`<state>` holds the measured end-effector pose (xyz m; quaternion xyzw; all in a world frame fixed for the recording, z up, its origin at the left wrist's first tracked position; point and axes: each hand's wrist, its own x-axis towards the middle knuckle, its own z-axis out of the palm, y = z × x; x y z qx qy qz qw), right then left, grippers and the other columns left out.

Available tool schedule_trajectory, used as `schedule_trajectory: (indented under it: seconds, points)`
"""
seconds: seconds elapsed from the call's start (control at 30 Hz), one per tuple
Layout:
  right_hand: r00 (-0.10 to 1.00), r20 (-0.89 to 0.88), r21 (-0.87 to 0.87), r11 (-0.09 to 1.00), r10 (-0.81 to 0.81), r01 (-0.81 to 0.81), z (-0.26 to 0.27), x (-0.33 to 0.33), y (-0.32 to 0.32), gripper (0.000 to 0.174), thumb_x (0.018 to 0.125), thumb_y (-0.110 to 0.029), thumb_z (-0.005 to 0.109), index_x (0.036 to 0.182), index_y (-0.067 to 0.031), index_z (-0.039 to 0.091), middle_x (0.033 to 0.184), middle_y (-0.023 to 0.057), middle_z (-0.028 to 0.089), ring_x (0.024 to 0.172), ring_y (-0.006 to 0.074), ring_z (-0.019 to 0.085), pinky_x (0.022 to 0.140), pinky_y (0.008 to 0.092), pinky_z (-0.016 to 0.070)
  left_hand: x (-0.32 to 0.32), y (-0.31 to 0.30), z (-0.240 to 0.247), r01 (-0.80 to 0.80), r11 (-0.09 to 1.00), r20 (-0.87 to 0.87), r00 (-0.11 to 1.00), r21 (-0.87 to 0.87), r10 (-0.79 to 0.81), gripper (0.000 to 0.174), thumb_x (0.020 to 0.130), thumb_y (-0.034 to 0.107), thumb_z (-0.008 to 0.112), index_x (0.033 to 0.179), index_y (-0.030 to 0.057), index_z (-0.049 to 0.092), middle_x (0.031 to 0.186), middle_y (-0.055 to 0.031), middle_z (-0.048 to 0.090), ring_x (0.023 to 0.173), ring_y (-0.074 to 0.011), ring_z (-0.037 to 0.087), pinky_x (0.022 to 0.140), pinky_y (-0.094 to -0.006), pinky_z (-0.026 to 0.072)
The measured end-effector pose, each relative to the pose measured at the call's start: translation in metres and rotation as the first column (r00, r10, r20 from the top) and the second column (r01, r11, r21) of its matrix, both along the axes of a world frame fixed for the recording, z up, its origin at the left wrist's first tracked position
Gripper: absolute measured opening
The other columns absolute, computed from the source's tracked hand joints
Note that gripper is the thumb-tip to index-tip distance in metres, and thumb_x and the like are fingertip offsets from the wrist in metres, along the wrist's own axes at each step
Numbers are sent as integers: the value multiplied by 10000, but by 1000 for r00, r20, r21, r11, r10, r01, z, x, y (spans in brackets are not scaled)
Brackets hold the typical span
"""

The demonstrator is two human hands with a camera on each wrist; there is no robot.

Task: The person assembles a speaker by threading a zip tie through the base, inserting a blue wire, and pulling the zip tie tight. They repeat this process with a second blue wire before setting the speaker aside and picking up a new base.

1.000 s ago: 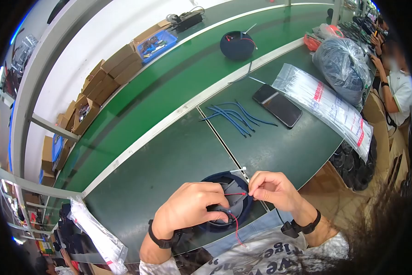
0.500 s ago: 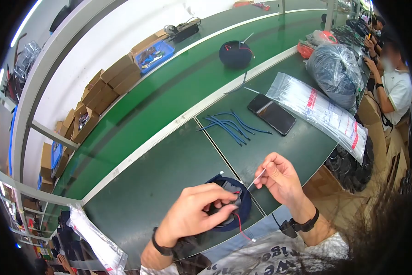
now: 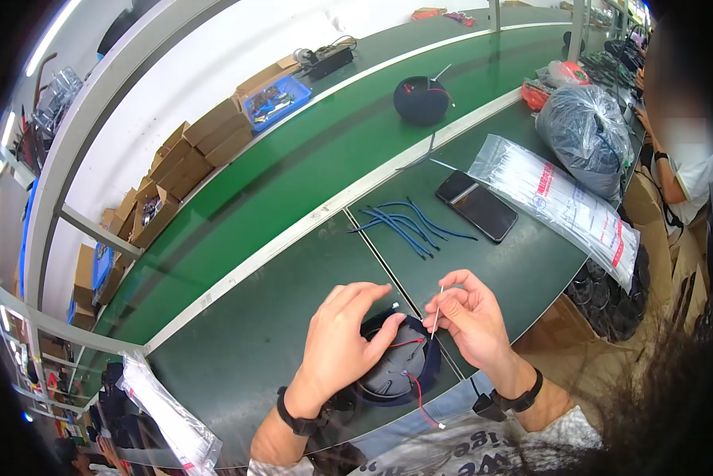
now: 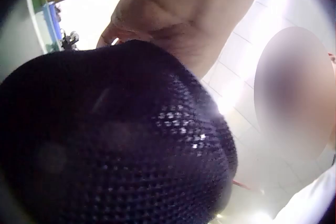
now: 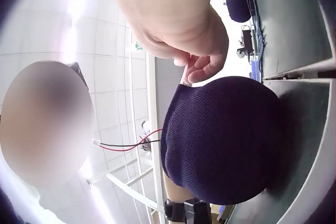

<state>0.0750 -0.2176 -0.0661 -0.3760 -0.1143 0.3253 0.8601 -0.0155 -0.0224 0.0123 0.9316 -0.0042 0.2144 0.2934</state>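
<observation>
A round navy knit-covered shell (image 3: pixel 429 366) sits at the table's front, its grey hollow side up towards me. A red wire with a white plug (image 3: pixel 441 425) hangs over its near rim, and a shorter red wire (image 3: pixel 408 343) lies inside. My right hand (image 3: pixel 473 324) pinches a thin white cable tie (image 3: pixel 437 316) between thumb and fingers; its lower end meets the shell's right rim. Fingers extended and thumb spread, my left hand (image 3: pixel 345 329) lies along the left rim, thumb tip at the far edge. The knit outside (image 5: pixel 220 140) fills much of the right wrist view.
Several blue strips (image 3: pixel 408 226) and a black phone (image 3: pixel 477 206) lie ahead. A bag of white ties (image 3: pixel 559 206) stretches to the right. Beyond the pale ledge, another navy shell (image 3: pixel 420 103) stands on the green belt. A long plastic bag (image 3: pixel 170 416) lies at left.
My left fingers have left the shell's hollow and the short red wire, spreading out. My right hand first was at the red wire by the rim, then rose and turned the tie more upright.
</observation>
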Motion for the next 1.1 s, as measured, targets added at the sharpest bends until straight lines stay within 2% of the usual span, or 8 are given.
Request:
schedule_trajectory:
  seconds: [0.03,0.13,0.17,0.23,0.47,0.77,0.93,1.1]
  points:
    - [999,33,-32,999,-9,10,1,-1,1,191,1075,-91,672,1241,-13,619,1009,124,775,890,199,758,791,311,604,3,5,-9,40,998,-48,998,-52,-42,202,877,125,832,1046,22,792,953,-136,780,831,-303,731,733,-386,571]
    - [992,78,-269,960,96,-72,14,-3,0,232,1057,-70,692,1267,16,644,1034,130,790,891,155,746,794,283,592,4,2,-13,-24,974,-171,985,-225,-16,165,907,132,816,1017,9,812,921,-140,799,780,-268,755,692,-348,574]
    - [988,116,-272,960,101,-67,12,-4,3,248,1052,-71,702,1277,19,649,1041,129,792,888,140,739,789,276,586,4,1,-13,-29,972,-154,988,-233,-7,155,906,130,821,1005,11,818,911,-138,803,768,-259,761,687,-337,577]
    - [976,190,-274,960,106,-51,6,-7,6,281,1041,-73,721,1297,25,658,1054,126,797,882,111,725,780,260,573,4,0,-13,-33,968,-120,993,-247,3,136,903,126,830,980,14,831,892,-133,811,743,-240,771,677,-315,582]
    - [966,245,-227,974,80,-24,4,-8,17,144,1016,-37,748,1075,-10,620,956,61,765,852,79,700,770,222,550,2,4,-14,4,958,-120,992,-287,-40,138,880,75,850,1005,16,837,934,-144,823,802,-234,800,733,-310,609]
    - [969,146,-114,977,198,-182,-1,1,16,186,1035,-26,718,1111,-35,548,977,97,757,936,128,733,864,281,579,2,5,-13,36,951,-131,988,-309,-79,150,894,41,823,1039,4,832,953,-155,821,831,-260,806,741,-324,615]
    - [980,137,-100,986,143,-130,-6,-3,19,189,1041,-25,710,1120,-34,539,986,105,758,951,144,739,883,288,583,1,8,-12,77,946,-141,982,-316,-127,168,925,41,788,1085,-1,816,964,-173,807,816,-312,793,722,-347,622]
    - [987,134,-67,995,89,-80,-13,-8,23,218,1040,-20,711,1183,-26,546,993,103,765,958,133,732,887,278,573,0,13,-13,112,941,-134,978,-320,-162,185,919,40,790,1099,9,820,975,-178,808,809,-313,789,723,-355,621]
